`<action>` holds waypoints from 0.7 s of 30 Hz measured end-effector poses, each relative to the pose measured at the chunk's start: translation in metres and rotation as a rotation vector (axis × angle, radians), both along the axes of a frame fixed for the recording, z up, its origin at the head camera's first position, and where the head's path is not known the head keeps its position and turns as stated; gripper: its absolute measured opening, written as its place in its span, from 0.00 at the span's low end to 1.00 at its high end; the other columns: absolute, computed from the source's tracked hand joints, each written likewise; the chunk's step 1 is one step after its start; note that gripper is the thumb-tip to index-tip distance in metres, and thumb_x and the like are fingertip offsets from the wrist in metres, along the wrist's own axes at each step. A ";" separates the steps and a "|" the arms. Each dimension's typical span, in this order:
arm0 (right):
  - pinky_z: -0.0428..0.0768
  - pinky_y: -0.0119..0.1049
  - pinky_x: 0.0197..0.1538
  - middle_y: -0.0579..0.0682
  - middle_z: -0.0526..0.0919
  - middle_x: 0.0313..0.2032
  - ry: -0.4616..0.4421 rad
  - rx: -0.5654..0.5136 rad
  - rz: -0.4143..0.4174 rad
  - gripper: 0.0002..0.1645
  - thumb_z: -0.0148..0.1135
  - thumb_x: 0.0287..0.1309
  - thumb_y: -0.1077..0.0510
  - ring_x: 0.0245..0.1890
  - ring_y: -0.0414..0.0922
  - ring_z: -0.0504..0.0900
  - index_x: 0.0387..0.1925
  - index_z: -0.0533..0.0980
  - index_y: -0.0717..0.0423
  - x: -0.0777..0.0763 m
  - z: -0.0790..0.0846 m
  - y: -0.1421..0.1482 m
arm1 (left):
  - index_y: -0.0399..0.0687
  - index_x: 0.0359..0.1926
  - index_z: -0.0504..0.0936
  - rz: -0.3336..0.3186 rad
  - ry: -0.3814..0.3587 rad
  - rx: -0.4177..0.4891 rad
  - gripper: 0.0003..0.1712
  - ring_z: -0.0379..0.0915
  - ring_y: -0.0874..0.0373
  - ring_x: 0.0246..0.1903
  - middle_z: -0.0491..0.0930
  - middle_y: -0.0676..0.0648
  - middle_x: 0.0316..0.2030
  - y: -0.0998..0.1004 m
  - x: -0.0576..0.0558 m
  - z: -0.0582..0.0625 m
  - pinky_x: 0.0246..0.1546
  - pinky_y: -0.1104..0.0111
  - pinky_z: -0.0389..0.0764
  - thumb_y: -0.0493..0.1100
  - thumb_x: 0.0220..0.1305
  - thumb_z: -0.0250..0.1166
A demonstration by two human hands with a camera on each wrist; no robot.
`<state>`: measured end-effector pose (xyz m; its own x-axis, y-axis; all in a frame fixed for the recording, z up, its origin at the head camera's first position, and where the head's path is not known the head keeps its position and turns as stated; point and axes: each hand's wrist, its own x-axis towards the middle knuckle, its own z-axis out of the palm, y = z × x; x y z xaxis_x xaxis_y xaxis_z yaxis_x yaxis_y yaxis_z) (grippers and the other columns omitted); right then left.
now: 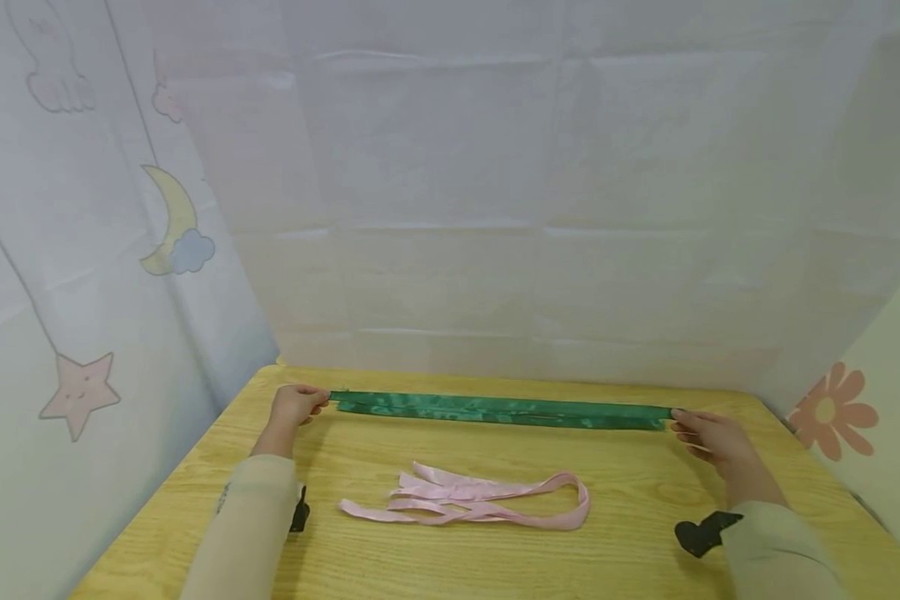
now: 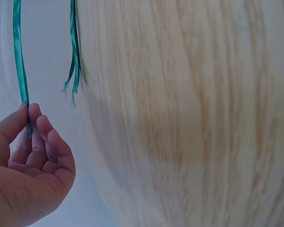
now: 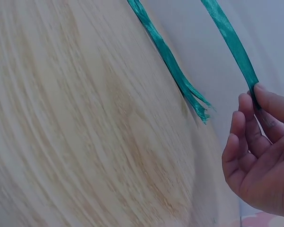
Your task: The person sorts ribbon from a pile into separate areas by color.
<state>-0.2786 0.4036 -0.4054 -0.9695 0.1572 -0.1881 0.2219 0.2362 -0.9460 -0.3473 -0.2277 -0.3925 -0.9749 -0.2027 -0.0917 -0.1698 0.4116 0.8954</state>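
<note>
A green satin ribbon (image 1: 495,402) is stretched nearly straight across the far part of the table. My left hand (image 1: 298,406) pinches its left end between thumb and forefinger. At the opposite end my right hand (image 1: 716,437) pinches it the same way, and a frayed tip pokes past the thumb in the right wrist view. Just below the stretched strip lie more green ribbons (image 3: 173,64), their frayed ends loose beside each hand. Nearer to me, pink ribbons (image 1: 495,504) lie in a loose bundle, looped at the right and with separate ends at the left.
The yellowish wooden table (image 1: 390,571) has its far edge against a pale hanging sheet (image 1: 435,167). Another sheet with a moon and a star (image 1: 81,393) hangs at the left. Black straps (image 1: 705,533) show at both sleeved wrists.
</note>
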 end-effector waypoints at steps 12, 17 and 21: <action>0.75 0.35 0.32 0.43 0.80 0.28 -0.123 -0.221 -0.152 0.12 0.60 0.60 0.51 0.30 0.41 0.77 0.43 0.73 0.51 -0.003 -0.008 -0.008 | 0.33 0.45 0.81 0.016 -0.028 0.025 0.14 0.75 0.56 0.28 0.80 0.52 0.24 0.002 -0.006 -0.007 0.29 0.65 0.76 0.39 0.64 0.59; 0.74 0.34 0.30 0.44 0.80 0.27 -0.105 -0.214 -0.160 0.09 0.59 0.61 0.52 0.28 0.41 0.76 0.40 0.75 0.51 -0.003 -0.009 -0.009 | 0.33 0.45 0.80 0.012 -0.036 0.038 0.14 0.74 0.57 0.28 0.80 0.53 0.24 0.001 -0.009 -0.011 0.28 0.66 0.75 0.40 0.63 0.60; 0.74 0.33 0.30 0.44 0.80 0.27 -0.116 -0.217 -0.159 0.09 0.59 0.61 0.52 0.27 0.40 0.77 0.39 0.74 0.51 -0.005 -0.010 -0.009 | 0.31 0.45 0.79 0.009 -0.040 0.051 0.15 0.73 0.57 0.28 0.80 0.51 0.25 0.001 -0.009 -0.013 0.28 0.67 0.75 0.40 0.63 0.60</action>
